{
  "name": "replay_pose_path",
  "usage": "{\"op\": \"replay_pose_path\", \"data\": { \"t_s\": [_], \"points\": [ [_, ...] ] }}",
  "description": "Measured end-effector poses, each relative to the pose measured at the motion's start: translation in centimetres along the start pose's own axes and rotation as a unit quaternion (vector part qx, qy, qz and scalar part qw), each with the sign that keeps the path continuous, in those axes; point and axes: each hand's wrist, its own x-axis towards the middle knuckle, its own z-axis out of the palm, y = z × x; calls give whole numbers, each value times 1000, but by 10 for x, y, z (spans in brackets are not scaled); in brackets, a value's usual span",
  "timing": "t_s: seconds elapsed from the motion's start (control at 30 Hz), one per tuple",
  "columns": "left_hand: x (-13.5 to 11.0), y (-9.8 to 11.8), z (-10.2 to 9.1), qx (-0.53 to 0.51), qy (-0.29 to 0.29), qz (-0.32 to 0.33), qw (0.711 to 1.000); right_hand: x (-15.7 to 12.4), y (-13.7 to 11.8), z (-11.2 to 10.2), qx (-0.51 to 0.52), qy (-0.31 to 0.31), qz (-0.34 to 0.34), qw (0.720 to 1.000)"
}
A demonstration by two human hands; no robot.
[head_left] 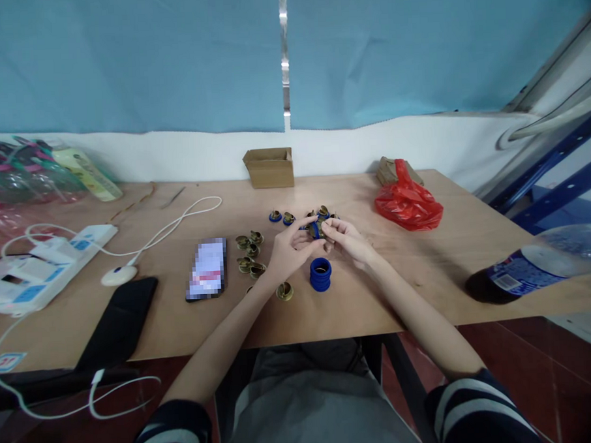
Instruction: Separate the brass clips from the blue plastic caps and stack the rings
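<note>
Above the table's middle, my left hand (293, 248) and my right hand (348, 239) are both closed on one small brass-coloured round fitting with a blue ring (317, 229) around it. Its far side is partly hidden by fingers. Just below my hands stands a stack of blue rings (320, 275). Left of my left hand lie several bare brass-coloured fittings (250, 244), and one more fitting (285, 291) rests by my left forearm. Behind my hands sit several fittings with blue rings on, among them one ringed fitting (275, 216); others there are partly covered by my fingers.
On the left are a lit phone (207, 269), a dark phone (118, 320), a power strip (53, 268) with white cables, and bottles (85, 172). A cardboard box (271, 168) stands at the back. To the right lie a red plastic bag (407, 200) and a soda bottle (523, 270).
</note>
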Motion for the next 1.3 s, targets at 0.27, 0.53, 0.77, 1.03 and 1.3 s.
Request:
{"op": "replay_pose_path", "data": {
  "t_s": [0.27, 0.53, 0.77, 1.03, 1.3],
  "points": [
    [2, 5, -5, 99, 27, 48, 994, 1, 0, 1, -12, 69, -48, 996],
    [1, 27, -25, 52, -161, 25, 985, 6, 1, -8, -32, 173, -98, 980],
    [-2, 41, -25, 128, -267, 22, 955, 4, 2, -6, -84, 154, -98, 980],
    [0, 37, -26, 174, -265, 50, 947, 4, 4, -6, -57, 154, -91, 982],
    [-1, 36, -26, 181, -250, 16, 951, 6, 9, -7, -103, 143, -122, 977]
  ]
}}
